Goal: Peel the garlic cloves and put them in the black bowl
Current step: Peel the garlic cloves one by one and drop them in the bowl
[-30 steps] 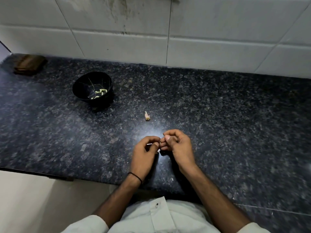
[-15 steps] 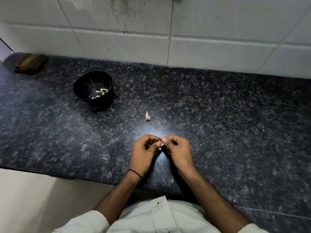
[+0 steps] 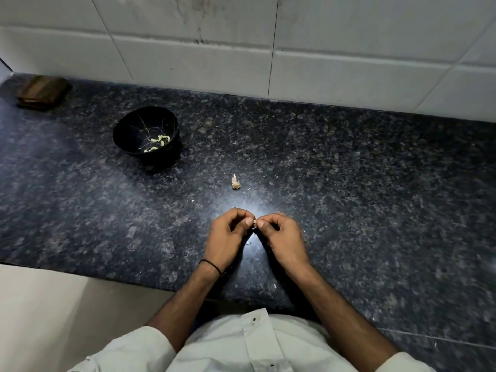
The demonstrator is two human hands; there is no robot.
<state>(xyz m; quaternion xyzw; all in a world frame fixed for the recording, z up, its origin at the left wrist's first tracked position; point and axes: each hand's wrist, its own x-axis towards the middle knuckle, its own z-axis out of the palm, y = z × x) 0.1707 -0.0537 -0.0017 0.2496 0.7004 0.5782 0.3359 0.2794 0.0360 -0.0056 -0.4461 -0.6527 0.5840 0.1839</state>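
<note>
My left hand (image 3: 228, 237) and my right hand (image 3: 281, 237) meet fingertip to fingertip over the near middle of the dark counter. Between them they pinch a small pale garlic clove (image 3: 254, 224), mostly hidden by the fingers. The black bowl (image 3: 146, 134) stands at the far left of the counter, apart from my hands, with several peeled pale cloves (image 3: 158, 142) at its bottom. A scrap of garlic skin or a small clove (image 3: 235, 182) lies on the counter just beyond my hands; I cannot tell which.
The speckled dark granite counter (image 3: 349, 197) runs to a white tiled wall (image 3: 268, 49) at the back. A brown flat object (image 3: 43, 92) lies in the far left corner. The counter's front edge (image 3: 80, 275) is close to my body.
My hands have shifted slightly against each other, the fingertips working on the clove. The right hand shows motion blur. The bowl and the scrap have not moved.
</note>
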